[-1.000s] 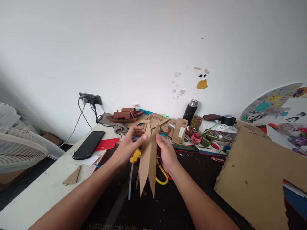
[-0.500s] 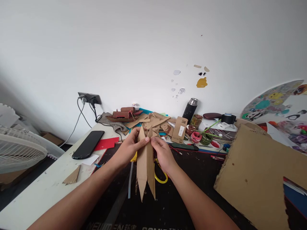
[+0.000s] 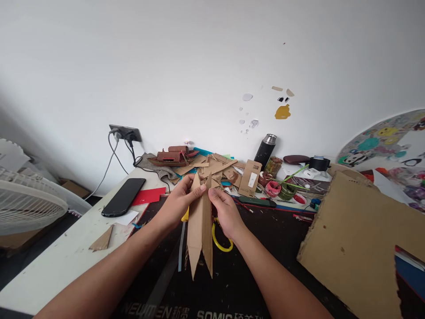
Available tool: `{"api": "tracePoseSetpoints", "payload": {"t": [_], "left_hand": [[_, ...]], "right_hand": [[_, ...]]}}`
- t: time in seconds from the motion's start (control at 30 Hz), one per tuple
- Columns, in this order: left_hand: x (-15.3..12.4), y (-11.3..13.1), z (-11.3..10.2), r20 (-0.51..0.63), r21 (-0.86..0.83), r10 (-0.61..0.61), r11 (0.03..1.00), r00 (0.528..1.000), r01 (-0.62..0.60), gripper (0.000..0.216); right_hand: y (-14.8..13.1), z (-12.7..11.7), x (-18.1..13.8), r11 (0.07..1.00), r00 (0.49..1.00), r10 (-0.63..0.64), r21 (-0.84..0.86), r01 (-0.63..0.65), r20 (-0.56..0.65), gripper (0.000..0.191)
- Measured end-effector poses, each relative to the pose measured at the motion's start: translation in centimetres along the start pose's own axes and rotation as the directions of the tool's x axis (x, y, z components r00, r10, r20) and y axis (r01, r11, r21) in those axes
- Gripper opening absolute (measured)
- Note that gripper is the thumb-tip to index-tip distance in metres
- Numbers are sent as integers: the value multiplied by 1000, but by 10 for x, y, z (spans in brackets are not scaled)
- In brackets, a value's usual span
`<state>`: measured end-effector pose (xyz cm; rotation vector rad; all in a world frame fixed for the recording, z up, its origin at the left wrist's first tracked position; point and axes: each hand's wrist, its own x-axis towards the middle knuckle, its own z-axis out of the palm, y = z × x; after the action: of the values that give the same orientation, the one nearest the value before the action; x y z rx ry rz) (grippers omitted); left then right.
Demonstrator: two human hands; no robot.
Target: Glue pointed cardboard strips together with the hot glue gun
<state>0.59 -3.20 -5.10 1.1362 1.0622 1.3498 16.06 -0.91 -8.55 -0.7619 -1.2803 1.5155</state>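
Note:
Above the dark mat, a folded cardboard piece (image 3: 195, 232) with pointed ends is held upright between both hands. My left hand (image 3: 182, 197) grips its left side near the top, thumb across the front face. Closed on its right edge near the top, my right hand (image 3: 226, 210) pinches it with thumb and fingers. Behind the piece lie yellow-handled scissors (image 3: 223, 249), partly covered by the right hand and the cardboard. A glue stick (image 3: 181, 248) with a yellow part near it lies to the left of the cardboard.
Cardboard scraps (image 3: 215, 167) pile up at the back beside a brown model boat (image 3: 172, 156). A black flask (image 3: 265, 150), paint jars (image 3: 273, 188) and a small box (image 3: 249, 178) stand right of them. A phone (image 3: 124, 197) lies left; a large cardboard sheet (image 3: 355, 239) fills the right.
The lower end of the cardboard piece has swung slightly left. Both hands keep their hold near its top, and the camera view has shifted a little.

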Motion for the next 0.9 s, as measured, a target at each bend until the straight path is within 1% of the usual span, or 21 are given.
{"api": "tracePoseSetpoints", "payload": {"t": [0.13, 0.3, 0.43, 0.53, 0.6, 0.63, 0.7, 0.8, 0.87, 0.9], "left_hand": [[-1, 1, 1, -12, -17, -11, 1000, 1000, 10, 36], [-2, 2, 4, -22, -13, -36, 999, 999, 36, 44], [1, -2, 1, -23, 25, 17, 1000, 1000, -17, 50], [4, -8, -5, -90, 96, 73, 993, 993, -64, 49], [5, -10, -8, -122, 107, 77, 992, 989, -64, 50], [5, -10, -8, -118, 89, 67, 994, 991, -57, 52], [3, -7, -7, -67, 44, 50, 998, 996, -47, 61], [-1, 0, -2, 40, 29, 75, 997, 996, -76, 90], [-3, 3, 1, 70, 37, 88, 995, 994, -90, 104], [-3, 4, 2, 68, 32, 86, 996, 994, -88, 105]], "right_hand": [[-2, 1, -1, 1000, 1000, 13, 8, -13, 10, 45], [0, 1, 0, 999, 999, 32, 23, -32, 19, 44], [-1, 2, -1, 998, 999, 51, 40, -51, -6, 44], [-2, 3, -1, 995, 997, 72, 73, -71, -14, 43], [-2, 3, -1, 992, 997, 70, 105, -69, -15, 42], [-2, 2, 0, 990, 998, 65, 126, -63, -13, 41], [-1, 1, 2, 984, 998, 61, 169, -60, -4, 41], [1, -1, 4, 977, 997, 77, 198, -76, 1, 41], [2, -1, 4, 977, 997, 72, 200, -70, 0, 39], [3, -1, 4, 978, 998, 64, 201, -63, 0, 39]]}}
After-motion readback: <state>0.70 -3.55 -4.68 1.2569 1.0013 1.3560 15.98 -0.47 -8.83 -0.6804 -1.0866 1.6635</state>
